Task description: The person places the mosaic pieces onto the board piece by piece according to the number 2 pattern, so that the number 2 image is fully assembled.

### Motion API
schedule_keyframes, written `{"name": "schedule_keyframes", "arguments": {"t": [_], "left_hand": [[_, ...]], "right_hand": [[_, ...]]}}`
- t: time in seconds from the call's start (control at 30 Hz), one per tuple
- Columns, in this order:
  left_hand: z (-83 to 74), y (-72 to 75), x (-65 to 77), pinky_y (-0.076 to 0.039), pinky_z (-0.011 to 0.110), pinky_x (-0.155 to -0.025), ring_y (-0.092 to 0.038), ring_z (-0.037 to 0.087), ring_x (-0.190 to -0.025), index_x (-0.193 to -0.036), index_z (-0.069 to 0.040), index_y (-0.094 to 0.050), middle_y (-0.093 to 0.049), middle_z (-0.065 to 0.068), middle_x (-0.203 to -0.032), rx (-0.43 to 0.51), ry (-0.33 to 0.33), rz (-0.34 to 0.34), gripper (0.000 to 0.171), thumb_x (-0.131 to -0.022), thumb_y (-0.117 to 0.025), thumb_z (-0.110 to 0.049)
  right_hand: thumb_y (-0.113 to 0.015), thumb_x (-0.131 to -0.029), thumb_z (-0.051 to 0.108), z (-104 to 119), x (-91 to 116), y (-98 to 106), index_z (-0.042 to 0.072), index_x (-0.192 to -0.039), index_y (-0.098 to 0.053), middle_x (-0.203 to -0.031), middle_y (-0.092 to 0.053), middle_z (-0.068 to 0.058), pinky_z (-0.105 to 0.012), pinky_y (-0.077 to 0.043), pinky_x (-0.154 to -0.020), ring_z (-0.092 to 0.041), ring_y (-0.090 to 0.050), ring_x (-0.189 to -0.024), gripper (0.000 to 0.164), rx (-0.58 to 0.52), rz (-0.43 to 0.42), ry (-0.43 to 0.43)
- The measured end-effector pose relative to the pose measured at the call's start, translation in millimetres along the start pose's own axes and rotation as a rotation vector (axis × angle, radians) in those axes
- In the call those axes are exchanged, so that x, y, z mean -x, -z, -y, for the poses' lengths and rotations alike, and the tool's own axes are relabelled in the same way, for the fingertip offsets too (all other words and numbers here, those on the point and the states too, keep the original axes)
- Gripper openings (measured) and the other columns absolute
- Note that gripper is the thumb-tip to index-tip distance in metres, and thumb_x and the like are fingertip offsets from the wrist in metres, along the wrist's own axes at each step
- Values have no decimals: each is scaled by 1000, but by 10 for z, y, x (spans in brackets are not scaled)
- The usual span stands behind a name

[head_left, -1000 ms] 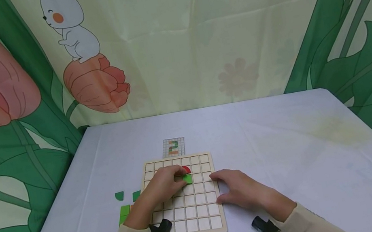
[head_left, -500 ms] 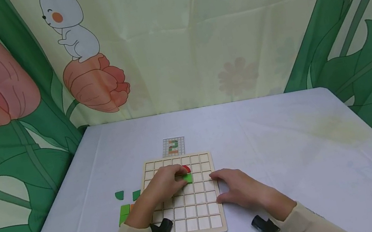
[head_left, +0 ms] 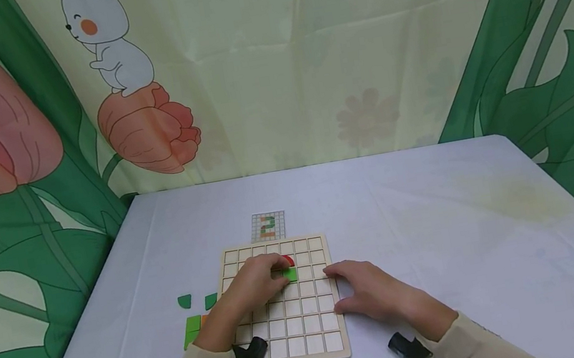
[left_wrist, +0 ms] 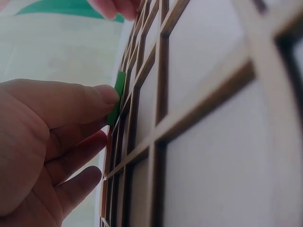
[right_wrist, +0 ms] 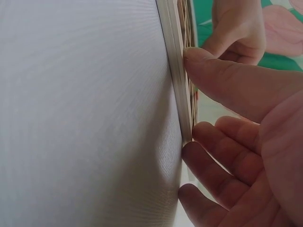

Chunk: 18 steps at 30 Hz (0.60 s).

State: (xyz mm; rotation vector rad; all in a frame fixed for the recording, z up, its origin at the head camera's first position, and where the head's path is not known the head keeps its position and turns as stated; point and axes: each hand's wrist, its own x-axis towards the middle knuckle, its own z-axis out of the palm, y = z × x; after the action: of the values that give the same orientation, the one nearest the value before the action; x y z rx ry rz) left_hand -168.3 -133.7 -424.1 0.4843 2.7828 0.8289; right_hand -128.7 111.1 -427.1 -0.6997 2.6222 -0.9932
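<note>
A wooden grid board (head_left: 319, 305) lies on the white-covered table in the head view. My left hand (head_left: 254, 280) reaches over it, with thumb and fingers pinching a green square tile (head_left: 290, 275) at a cell in the upper part. From the left wrist view, the green tile (left_wrist: 116, 101) stands against the grid bars under the thumb. Just beyond it sits a red rounded piece (head_left: 289, 261), partly covered by the left fingers. My right hand (head_left: 367, 288) rests against the board's right edge, thumb and fingertips spread apart and touching the frame.
Behind the board lies a small pattern card (head_left: 268, 226) with a coloured figure on a grid. Left of the board are a dark green rounded piece (head_left: 185, 302), another dark green piece (head_left: 210, 301), light green squares (head_left: 192, 328) and a partly hidden orange piece (head_left: 204, 319).
</note>
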Motion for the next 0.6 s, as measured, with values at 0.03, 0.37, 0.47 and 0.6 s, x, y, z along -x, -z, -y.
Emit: {"name": "schedule_keyframes", "arguments": {"t": [0.03,0.37,0.47,0.6], "left_hand": [[0,-2,-3,-53,39,-90,-62,18,-97,-104,-11,-72,-69,-2,-103,3,-1,2,17,-88,-78,-12],[-24,1,-3,-52,39,-90,-61,16,-97,-104,-13,-72,-68,-4,-102,12,-10,4,16,-89,-77,-13],[-15,22,13,-52,39,-90,-61,16,-97,-105,-16,-73,-68,-5,-103,29,-3,-5,17,-89,-76,-14],[24,67,48,-52,42,-93,-62,19,-105,-115,-17,-71,-69,-4,-110,86,-6,-28,25,-90,-76,-18]], "right_hand": [[-80,-83,15,-1,-1,0,-1,-136,-56,-135,-58,-13,-49,-38,-108,-30,-51,-130,61,0,-1,-1],[-80,-83,16,3,3,-1,0,-136,-56,-134,-59,-12,-49,-39,-108,-30,-51,-129,61,0,-1,2],[-80,-82,15,3,3,-6,-1,-136,-56,-134,-59,-12,-49,-39,-108,-29,-52,-129,61,-4,-4,0],[-80,-82,15,6,-3,-9,0,-136,-56,-134,-59,-11,-49,-39,-108,-29,-52,-129,61,-1,-7,-13]]}}
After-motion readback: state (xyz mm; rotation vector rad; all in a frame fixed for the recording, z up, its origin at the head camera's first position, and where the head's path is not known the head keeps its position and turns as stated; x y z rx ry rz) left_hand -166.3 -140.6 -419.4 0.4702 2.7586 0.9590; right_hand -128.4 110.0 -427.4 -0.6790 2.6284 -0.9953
